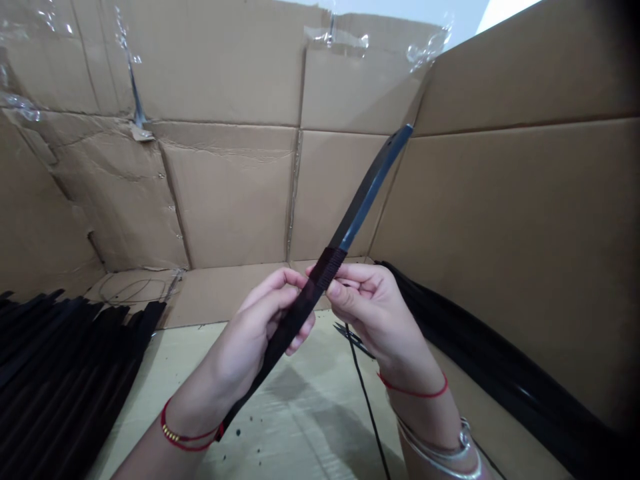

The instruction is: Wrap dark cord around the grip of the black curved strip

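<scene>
Both hands hold a long, flat black strip up in front of me, slanting from lower left to upper right. Its upper part is glossy with a bluish sheen, and its lower part is covered by a dark ribbed fabric sleeve. My left hand grips the sleeve between thumb and fingers. My right hand pinches the strip just to the right, near the sleeve's upper end. The fingers hide part of the sleeve, and the strip's lower end runs down past my left wrist.
A large pile of black strips lies at the left, and a long, glossy black bundle runs along the right. A thin black cord crosses the pale board. Cardboard walls surround the work area.
</scene>
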A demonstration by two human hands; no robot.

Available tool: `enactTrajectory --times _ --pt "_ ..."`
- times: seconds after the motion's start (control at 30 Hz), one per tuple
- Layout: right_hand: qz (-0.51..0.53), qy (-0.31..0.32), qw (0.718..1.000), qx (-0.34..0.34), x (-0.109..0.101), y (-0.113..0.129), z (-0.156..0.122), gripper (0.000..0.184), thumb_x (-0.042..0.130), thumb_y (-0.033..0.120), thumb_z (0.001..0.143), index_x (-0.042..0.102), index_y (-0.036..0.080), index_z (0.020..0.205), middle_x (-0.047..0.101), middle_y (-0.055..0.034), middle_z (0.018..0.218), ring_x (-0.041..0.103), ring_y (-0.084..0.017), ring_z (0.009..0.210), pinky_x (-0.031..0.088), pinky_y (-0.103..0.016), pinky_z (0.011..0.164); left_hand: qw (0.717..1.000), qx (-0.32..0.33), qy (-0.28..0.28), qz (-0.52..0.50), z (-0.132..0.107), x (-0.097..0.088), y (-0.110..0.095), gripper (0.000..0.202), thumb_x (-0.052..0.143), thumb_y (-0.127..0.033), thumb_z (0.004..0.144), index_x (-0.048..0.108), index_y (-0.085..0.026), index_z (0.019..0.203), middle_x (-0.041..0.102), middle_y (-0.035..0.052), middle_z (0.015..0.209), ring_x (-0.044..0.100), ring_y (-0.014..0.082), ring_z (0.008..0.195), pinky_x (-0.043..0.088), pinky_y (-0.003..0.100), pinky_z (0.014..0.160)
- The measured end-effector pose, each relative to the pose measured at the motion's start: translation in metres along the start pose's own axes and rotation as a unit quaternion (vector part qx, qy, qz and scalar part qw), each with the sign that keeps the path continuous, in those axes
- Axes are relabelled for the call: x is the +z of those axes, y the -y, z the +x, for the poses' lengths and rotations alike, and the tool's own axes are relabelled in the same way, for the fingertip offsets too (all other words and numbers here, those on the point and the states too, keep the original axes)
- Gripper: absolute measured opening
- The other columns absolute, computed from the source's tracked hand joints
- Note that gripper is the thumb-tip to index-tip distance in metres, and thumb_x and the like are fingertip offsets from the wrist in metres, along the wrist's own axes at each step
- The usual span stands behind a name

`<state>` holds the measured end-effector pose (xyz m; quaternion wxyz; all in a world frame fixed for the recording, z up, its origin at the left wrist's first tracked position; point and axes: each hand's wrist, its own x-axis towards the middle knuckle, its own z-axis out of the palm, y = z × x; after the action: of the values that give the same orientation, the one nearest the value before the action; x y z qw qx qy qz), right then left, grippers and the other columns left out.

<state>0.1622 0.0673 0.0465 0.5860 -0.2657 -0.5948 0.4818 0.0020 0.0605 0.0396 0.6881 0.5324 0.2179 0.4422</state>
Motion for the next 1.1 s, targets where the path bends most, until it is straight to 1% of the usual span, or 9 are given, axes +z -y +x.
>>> enactTrajectory --times 0.13,0.23,0.3,0.63,0.77,0.87,0.97,1.03,1.1 --pt "-0.002 0.015 1.000 -0.002 0.0007 -0.0009 0.0003 0.021 0.080 0.026 0.073 0.080 0.019 0.093 0.041 0.0048 0.047 0.020 -0.005 0.042 0.025 -0.020 0.041 0.999 0.033 0.006 0.036 0.0006 0.0008 0.0012 0.036 0.042 -0.053 0.095 0.048 -0.018 0.090 0.049 -0.0020 0.064 0.039 0.0080 0.056 0.030 0.021 0.052" --pt "0.004 0.025 1.000 -0.002 0.0016 -0.0017 0.0003 0.023 0.082 0.023 0.070 0.080 0.019 0.093 0.037 0.0061 0.047 0.019 -0.005 0.043 0.025 -0.020 0.041 0.999 0.033 0.007 0.043 0.0009 0.0026 0.0015 0.030 0.054 -0.047 0.092 0.044 -0.019 0.090 0.045 -0.0041 0.063 0.035 0.0067 0.055 0.026 0.019 0.049" --pt "0.009 0.022 1.000 -0.006 0.0012 -0.0017 0.0006 0.022 0.083 0.022 0.069 0.080 0.019 0.090 0.036 0.0065 0.047 0.021 -0.004 0.044 0.026 -0.019 0.041 0.999 0.022 0.014 0.030 0.0004 0.0035 0.0007 0.026 0.053 -0.042 0.093 0.042 -0.019 0.090 0.044 -0.0047 0.063 0.035 0.0061 0.054 0.026 0.019 0.049" --pt "0.019 0.046 0.998 -0.023 -0.0019 -0.0008 0.0015 0.018 0.080 0.019 0.073 0.080 0.021 0.091 0.057 0.0000 0.058 0.028 -0.003 0.046 0.018 -0.015 0.039 0.999 -0.020 0.024 -0.036 -0.0012 0.0026 -0.0020 0.018 0.049 -0.033 0.096 0.040 -0.019 0.089 0.048 -0.0034 0.062 0.040 0.0059 0.054 0.031 0.018 0.052" --pt "0.011 0.036 0.999 -0.020 -0.0020 -0.0001 0.0009 0.019 0.082 0.019 0.070 0.080 0.021 0.088 0.053 0.0016 0.052 0.031 -0.004 0.046 0.021 -0.015 0.040 0.999 -0.005 0.025 -0.027 -0.0004 0.0022 -0.0008 0.021 0.049 -0.035 0.097 0.040 -0.018 0.088 0.049 -0.0039 0.060 0.039 0.0049 0.051 0.030 0.017 0.049" --pt "0.011 0.017 1.000 -0.022 -0.0033 0.0007 0.0000 0.018 0.082 0.021 0.070 0.080 0.020 0.087 0.057 0.0007 0.055 0.033 -0.003 0.045 0.024 -0.015 0.040 0.999 -0.005 0.037 -0.025 -0.0016 0.0023 -0.0009 0.017 0.051 -0.033 0.096 0.044 -0.017 0.099 0.052 -0.0029 0.065 0.043 0.0049 0.054 0.033 0.017 0.052" --pt "0.010 -0.010 1.000 -0.001 -0.0024 0.0005 -0.0006 0.022 0.080 0.025 0.073 0.079 0.018 0.093 0.064 -0.0033 0.062 0.045 -0.007 0.047 0.030 -0.017 0.039 0.999 0.020 0.028 -0.008 -0.0022 0.0020 -0.0006 0.019 0.050 -0.032 0.097 0.042 -0.020 0.109 0.055 -0.0034 0.068 0.044 0.0041 0.055 0.034 0.015 0.052" --pt "0.017 -0.026 1.000 0.005 0.0001 -0.0008 -0.0005 0.023 0.080 0.026 0.072 0.079 0.017 0.094 0.063 -0.0035 0.060 0.051 -0.010 0.050 0.034 -0.018 0.039 0.998 0.049 0.014 0.026 -0.0018 0.0019 0.0005 0.017 0.049 -0.034 0.098 0.043 -0.021 0.106 0.057 -0.0031 0.071 0.045 0.0036 0.055 0.035 0.014 0.052" --pt "0.025 -0.040 0.999 -0.007 0.0036 -0.0030 0.0000 0.021 0.081 0.026 0.072 0.079 0.017 0.090 0.055 0.0005 0.052 0.044 -0.007 0.044 0.032 -0.018 0.038 0.993 0.085 -0.019 0.078 -0.0012 0.0022 0.0025 0.016 0.049 -0.036 0.098 0.046 -0.021 0.103 0.060 -0.0013 0.080 0.051 0.0043 0.059 0.041 0.015 0.054"
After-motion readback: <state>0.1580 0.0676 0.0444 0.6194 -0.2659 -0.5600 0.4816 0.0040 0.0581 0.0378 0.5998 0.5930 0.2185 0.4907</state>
